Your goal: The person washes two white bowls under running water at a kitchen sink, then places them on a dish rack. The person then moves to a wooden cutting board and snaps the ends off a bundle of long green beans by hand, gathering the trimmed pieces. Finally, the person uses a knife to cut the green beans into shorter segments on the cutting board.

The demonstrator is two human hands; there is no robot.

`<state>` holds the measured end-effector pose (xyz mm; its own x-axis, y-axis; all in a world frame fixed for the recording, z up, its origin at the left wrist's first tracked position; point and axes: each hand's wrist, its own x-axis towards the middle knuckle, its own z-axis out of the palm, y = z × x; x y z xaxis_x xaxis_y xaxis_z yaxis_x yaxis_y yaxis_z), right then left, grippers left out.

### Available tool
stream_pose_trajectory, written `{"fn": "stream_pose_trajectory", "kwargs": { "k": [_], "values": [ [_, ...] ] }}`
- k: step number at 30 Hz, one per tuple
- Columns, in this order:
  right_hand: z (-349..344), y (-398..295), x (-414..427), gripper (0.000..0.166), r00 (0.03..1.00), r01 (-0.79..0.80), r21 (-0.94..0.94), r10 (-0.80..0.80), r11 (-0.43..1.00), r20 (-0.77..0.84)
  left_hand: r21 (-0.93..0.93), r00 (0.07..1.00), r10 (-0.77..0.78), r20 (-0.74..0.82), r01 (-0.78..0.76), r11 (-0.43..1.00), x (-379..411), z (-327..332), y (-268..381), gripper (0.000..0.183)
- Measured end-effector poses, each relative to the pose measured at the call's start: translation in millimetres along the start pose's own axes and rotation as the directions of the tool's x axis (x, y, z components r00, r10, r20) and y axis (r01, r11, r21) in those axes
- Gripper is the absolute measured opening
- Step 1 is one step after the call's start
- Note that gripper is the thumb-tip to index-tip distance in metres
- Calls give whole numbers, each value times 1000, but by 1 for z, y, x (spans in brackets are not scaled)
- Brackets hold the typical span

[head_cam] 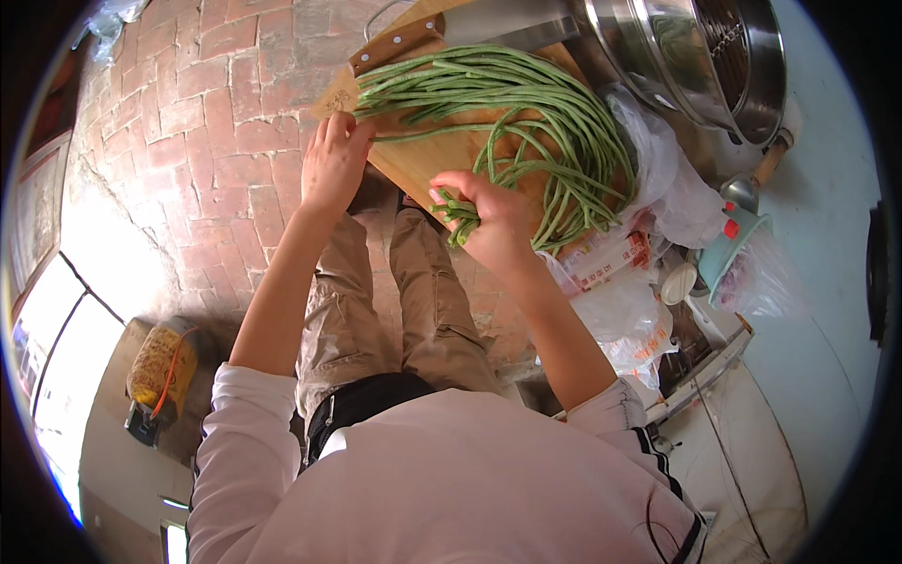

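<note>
A large bundle of long green beans (564,106) lies curved over a wooden cutting board (437,158). At the board's left corner, my left hand (338,148) pinches the end of one long bean that stretches away from the bundle. My right hand (486,211) is closed round several short bean pieces, which stick out from its fingers near the board's lower edge. Behind the bundle lies a cleaver with a riveted wooden handle (398,46), its blade pointing right.
Stainless steel pots (676,63) stand at the upper right. Plastic bags (655,162), a ladle (740,190) and a light green bowl (736,261) crowd the right side. Brick floor (232,134) lies left of the board.
</note>
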<state>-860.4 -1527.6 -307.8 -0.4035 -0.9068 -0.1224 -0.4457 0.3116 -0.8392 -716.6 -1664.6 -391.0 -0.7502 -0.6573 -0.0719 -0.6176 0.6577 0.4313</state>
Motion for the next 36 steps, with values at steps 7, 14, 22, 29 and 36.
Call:
{"fn": "stream_pose_trajectory", "kwargs": {
  "k": [7,14,22,29,36],
  "values": [
    [0,-14,9,34,965,237,61,-228,970,-129,-591,986,-85,142,153,792,-17,-71,57,15],
    [-20,-9,11,42,969,236,157,-245,959,40,-780,937,-246,248,343,523,-17,-101,87,20],
    [-23,-3,11,22,963,235,77,-243,969,117,-696,991,38,127,62,715,-19,-107,88,22],
    [-16,-5,10,22,978,191,16,-191,982,77,-615,999,47,10,-31,788,-25,-97,95,24],
    [-13,-1,9,21,961,277,50,-276,960,-12,-592,997,2,-72,-45,804,-19,-99,104,21]
  ]
}}
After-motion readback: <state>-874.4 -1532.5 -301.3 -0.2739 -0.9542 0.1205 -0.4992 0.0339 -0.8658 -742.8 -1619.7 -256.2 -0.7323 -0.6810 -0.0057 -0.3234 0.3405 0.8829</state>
